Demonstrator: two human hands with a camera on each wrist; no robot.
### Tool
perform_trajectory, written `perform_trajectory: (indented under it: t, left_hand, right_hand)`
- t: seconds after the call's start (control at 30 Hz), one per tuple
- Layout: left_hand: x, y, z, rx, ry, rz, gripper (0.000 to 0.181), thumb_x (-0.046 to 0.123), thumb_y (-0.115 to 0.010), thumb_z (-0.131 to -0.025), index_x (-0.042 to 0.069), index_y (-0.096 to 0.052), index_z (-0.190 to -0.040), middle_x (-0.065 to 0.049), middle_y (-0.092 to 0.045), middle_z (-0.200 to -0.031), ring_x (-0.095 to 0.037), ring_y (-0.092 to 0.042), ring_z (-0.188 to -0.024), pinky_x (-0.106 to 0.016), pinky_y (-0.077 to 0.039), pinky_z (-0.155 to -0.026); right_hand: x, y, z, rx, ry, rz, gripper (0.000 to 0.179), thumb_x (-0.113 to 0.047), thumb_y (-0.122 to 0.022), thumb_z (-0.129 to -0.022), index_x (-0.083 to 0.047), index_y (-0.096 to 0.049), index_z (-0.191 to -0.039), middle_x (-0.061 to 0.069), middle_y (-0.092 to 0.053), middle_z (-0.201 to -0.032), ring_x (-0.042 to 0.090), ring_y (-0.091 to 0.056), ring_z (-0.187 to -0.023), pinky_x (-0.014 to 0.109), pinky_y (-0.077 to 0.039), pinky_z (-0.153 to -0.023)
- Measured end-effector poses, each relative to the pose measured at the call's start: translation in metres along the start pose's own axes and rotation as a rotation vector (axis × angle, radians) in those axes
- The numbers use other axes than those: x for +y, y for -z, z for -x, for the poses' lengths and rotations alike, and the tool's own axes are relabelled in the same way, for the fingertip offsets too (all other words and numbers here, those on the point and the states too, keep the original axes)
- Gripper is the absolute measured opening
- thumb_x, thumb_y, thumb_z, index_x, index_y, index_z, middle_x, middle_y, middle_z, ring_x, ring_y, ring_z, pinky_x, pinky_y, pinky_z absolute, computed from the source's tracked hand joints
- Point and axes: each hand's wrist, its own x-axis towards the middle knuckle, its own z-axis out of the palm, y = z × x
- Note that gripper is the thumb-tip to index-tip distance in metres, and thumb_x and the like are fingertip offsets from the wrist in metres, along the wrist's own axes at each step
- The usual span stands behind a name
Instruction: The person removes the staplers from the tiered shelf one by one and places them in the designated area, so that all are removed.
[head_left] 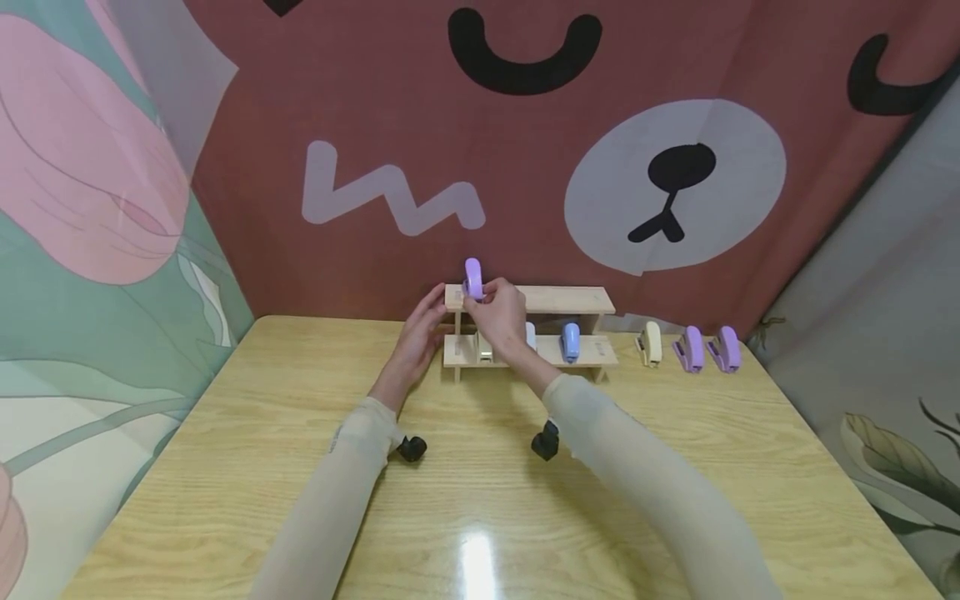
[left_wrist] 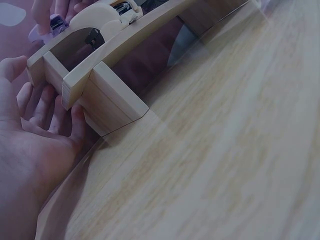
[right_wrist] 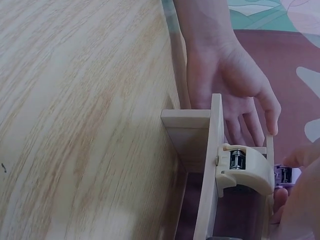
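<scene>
A small purple stapler stands at the left end of the upper tier of a two-tier wooden rack. My right hand pinches it between thumb and fingers. At the rack's left end, my left hand rests with extended, slightly bent fingers against the side. On the lower tier sit a cream stapler, a whitish stapler mostly covered by my right hand, and a blue stapler. In the left wrist view, the purple stapler is partly cut off by the frame's top.
Right of the rack, a cream stapler and two purple staplers, one nearer and one farther right, stand in a row on the wooden table. A printed curtain hangs close behind the rack. Black wrist-camera parts jut under both sleeves.
</scene>
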Motion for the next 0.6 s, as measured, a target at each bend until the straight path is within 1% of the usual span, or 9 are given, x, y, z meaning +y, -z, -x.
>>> perform_trajectory:
  t: [0.23, 0.4, 0.6]
  left_hand:
    - [-0.002, 0.000, -0.001, -0.003, -0.008, -0.008, 0.052, 0.021, -0.058, -0.105, 0.025, -0.045, -0.155, 0.003, -0.046, -0.154, -0.026, -0.047, -0.132, -0.042, -0.044, -0.099]
    - [-0.003, 0.001, -0.002, -0.004, -0.005, -0.008, 0.053, 0.022, -0.059, -0.104, 0.026, -0.046, -0.155, 0.004, -0.046, -0.154, -0.027, -0.046, -0.133, -0.044, -0.043, -0.100]
    - [-0.003, 0.002, -0.002, 0.009, -0.007, -0.005, 0.053, 0.022, -0.060, -0.104, 0.026, -0.047, -0.155, 0.003, -0.048, -0.153, -0.030, -0.046, -0.130, -0.041, -0.045, -0.096]
  right_hand:
    - [0.005, 0.000, -0.001, 0.036, 0.021, -0.020, 0.029, -0.020, -0.080, -0.082, -0.001, -0.068, -0.098, 0.009, -0.065, -0.085, 0.023, -0.062, -0.078, 0.035, -0.052, -0.067]
    - [0.012, 0.000, -0.002, 0.072, 0.071, -0.041, 0.026, -0.020, -0.080, -0.081, -0.002, -0.068, -0.095, 0.010, -0.065, -0.086, 0.023, -0.060, -0.078, 0.035, -0.051, -0.068]
    - [0.016, 0.004, -0.001, 0.101, 0.105, -0.074, 0.024, -0.019, -0.079, -0.080, -0.002, -0.067, -0.091, 0.008, -0.062, -0.086, 0.022, -0.059, -0.078, 0.034, -0.050, -0.068]
